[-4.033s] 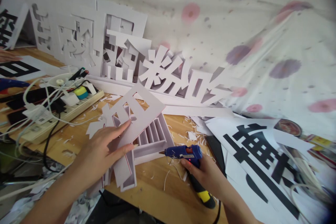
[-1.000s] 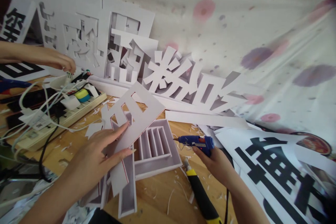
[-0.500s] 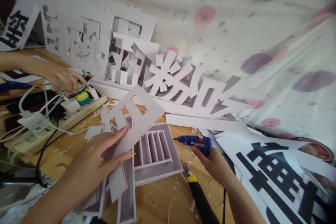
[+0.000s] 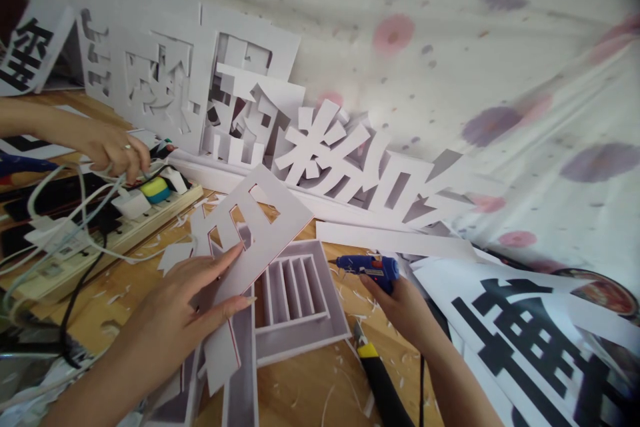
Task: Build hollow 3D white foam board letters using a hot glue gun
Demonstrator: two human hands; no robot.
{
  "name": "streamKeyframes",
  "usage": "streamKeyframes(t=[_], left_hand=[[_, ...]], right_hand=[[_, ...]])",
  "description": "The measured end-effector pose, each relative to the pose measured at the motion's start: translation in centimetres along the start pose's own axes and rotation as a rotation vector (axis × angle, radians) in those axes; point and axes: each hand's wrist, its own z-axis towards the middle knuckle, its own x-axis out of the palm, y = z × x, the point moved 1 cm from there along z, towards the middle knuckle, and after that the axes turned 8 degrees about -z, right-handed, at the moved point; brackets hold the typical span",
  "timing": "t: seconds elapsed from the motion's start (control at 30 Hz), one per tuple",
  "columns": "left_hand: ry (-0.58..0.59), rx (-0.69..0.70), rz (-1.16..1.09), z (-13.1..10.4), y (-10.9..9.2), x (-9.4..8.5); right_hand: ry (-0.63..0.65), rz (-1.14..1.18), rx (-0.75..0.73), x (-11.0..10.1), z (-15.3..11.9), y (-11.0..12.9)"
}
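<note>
My left hand (image 4: 200, 303) grips a flat white cut-out board (image 4: 273, 230) with several openings, thumb on one edge and index finger on its face. The board lies tilted over a white walled letter frame (image 4: 300, 343), which holds a smaller frame with thin upright strips inside. In my right hand (image 4: 395, 300) is a blue glue gun (image 4: 367, 267), its nozzle pointing left at the frame's right side. The board hides part of the frame.
Another person's hand (image 4: 117, 150) is over a power strip (image 4: 120, 240) with cables at the left. A black and yellow cutter (image 4: 377, 373) lies near the front. White cut-out characters (image 4: 320, 143) lean at the back; printed sheets (image 4: 450, 290) lie right.
The other person's hand has drawn back left, its index finger now bent. My right hand and the glue gun have shifted slightly left. My left hand keeps its hold on the board.
</note>
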Motion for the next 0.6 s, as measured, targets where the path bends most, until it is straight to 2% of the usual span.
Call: streamKeyframes(t=[0.23,0.6], left_hand=[[-0.009,-0.051,-0.047,0.1,0.1,-0.1],[-0.022,-0.009,0.033,0.3,0.9,0.0]], right_hand=[[-0.012,0.025,-0.016,0.0,0.6,0.4],[-0.011,-0.043,-0.029,0.1,2.3,1.3]])
